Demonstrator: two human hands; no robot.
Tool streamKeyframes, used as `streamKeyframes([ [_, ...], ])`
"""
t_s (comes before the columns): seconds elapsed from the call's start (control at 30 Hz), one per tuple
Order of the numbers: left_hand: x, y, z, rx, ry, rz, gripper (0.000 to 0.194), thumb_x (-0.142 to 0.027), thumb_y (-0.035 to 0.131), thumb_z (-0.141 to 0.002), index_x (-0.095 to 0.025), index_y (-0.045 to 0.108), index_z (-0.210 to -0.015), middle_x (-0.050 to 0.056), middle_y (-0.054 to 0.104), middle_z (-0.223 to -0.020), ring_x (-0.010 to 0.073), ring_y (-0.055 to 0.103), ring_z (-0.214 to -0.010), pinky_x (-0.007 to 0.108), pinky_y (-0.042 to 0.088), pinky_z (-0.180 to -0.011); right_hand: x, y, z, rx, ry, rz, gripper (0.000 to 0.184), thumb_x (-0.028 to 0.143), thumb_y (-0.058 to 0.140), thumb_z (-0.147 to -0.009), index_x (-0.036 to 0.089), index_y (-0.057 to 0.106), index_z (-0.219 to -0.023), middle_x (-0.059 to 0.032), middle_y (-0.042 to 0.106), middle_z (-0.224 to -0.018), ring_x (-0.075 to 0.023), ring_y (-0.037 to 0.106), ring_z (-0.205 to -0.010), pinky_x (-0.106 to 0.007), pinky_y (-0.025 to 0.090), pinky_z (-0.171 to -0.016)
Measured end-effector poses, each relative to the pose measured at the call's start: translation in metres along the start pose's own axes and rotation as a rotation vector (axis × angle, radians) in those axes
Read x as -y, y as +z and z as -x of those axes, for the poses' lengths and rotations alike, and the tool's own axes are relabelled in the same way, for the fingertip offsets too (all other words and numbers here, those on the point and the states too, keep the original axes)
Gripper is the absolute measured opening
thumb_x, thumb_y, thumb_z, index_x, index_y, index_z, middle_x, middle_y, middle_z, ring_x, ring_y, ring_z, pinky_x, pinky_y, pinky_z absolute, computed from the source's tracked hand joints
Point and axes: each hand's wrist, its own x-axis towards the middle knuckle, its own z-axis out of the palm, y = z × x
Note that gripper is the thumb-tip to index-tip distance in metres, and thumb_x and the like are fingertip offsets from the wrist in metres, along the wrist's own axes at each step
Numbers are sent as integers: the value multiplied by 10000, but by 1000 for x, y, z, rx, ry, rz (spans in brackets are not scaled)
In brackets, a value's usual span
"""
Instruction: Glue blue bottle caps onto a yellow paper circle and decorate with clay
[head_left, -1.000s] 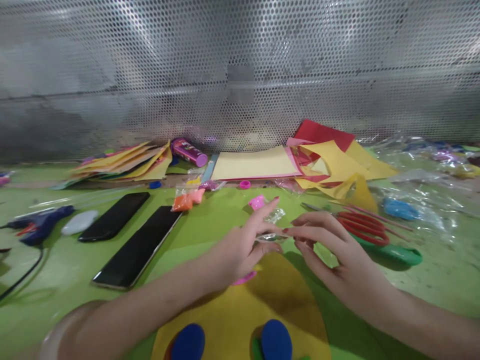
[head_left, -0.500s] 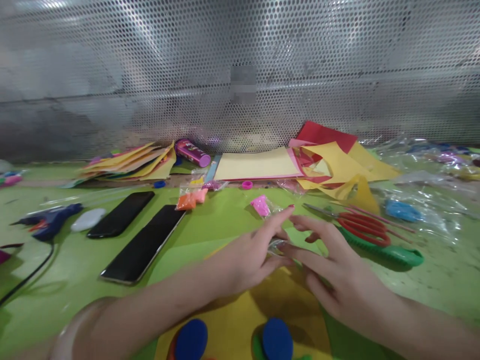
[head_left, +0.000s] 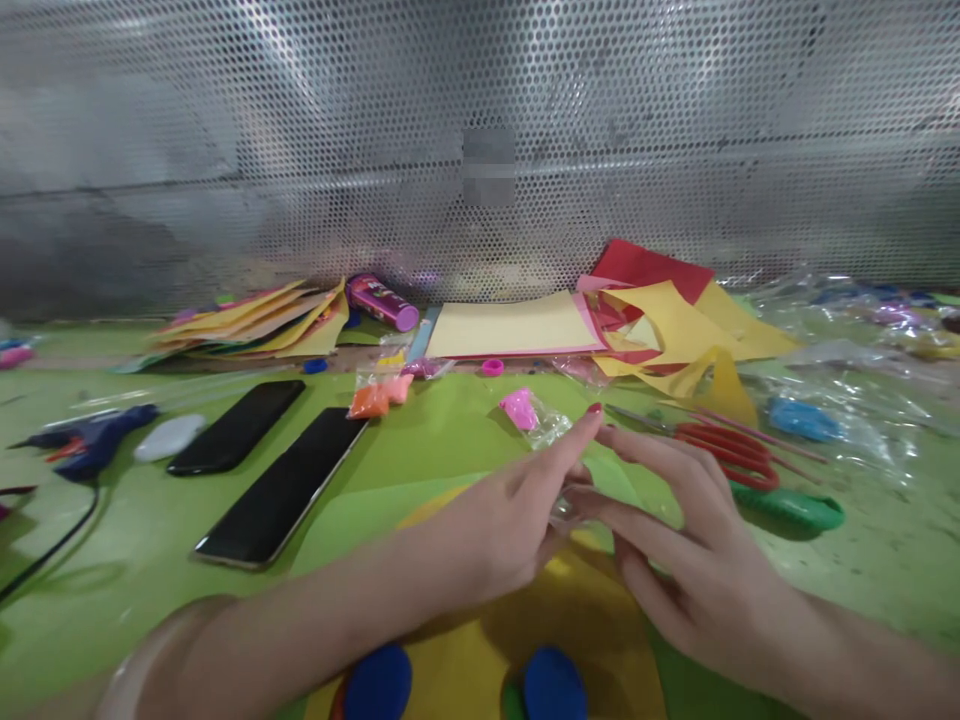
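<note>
My left hand (head_left: 517, 515) and my right hand (head_left: 697, 560) meet at the middle of the bench. Between their fingers is a small piece of clear plastic, perhaps a bag (head_left: 562, 508), mostly hidden. My left index finger stretches out past it while the other fingers close round the plastic. My right fingers are bent toward it, the tips touching. Below the hands lies a yellow sheet (head_left: 540, 630) bearing a blue disc (head_left: 386, 685) on the left and another blue disc (head_left: 553, 685) on the right. Just beyond my fingers is a pink lump in clear wrap (head_left: 519, 408).
Red-handled scissors (head_left: 727, 450) and a green tool (head_left: 791, 508) lie right of my hands. Two phones (head_left: 285, 490), a white oval object (head_left: 171, 437) and a glue gun (head_left: 90, 440) are on the left. Orange packets (head_left: 371, 398), paper stacks (head_left: 510, 328) and a purple tube (head_left: 382, 302) sit farther back.
Both hands have shifted slightly right, still together at the clear plastic. The view has moved a little. The things on the bench look the same.
</note>
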Motion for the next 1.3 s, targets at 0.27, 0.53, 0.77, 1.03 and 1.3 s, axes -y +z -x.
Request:
streamKeyframes([
  [0.27,-7,-1,-1,-16,25,74,747,-152,427,-880,-297,-76,-1414,82,537,-1171,192,557,-1014,365,457,-909,4,-4,0,-6,33,-115,319,19,426,-762,163,506,-1036,-157,352,-1275,-294,351,-1188,-460,382,-917],
  [0.53,-9,-3,-2,-177,94,310,429,-101,439,-860,-221,193,-1190,110,437,-1150,185,508,-1066,347,457,-894,-10,-1,-6,-120,228,-53,99,220,512,-891,257,516,-983,-94,461,-1197,-300,420,-1091,-508,376,-857],
  [0.77,-8,-5,-3,-171,46,387,251,-119,437,-878,-226,279,-1042,122,460,-1222,185,505,-1109,375,450,-912,-8,1,-5,-67,300,-90,97,220,462,-913,254,524,-847,-67,466,-1136,-284,405,-1040,-475,379,-809],
  [1.03,-10,-14,-6,-193,58,191,133,-167,392,-913,-168,498,-833,100,611,-1094,168,552,-1077,321,432,-918,-13,4,-4,-102,268,-40,118,133,428,-901,231,483,-865,-75,464,-993,-261,422,-960,-423,381,-771],
  [1.3,-11,-16,-2,-286,100,157,145,-143,392,-907,-181,531,-892,68,641,-1130,154,568,-1095,284,446,-922,-15,4,-11,-3,280,-156,79,216,434,-919,240,478,-857,-36,561,-833,-208,532,-790,-352,460,-653],
])
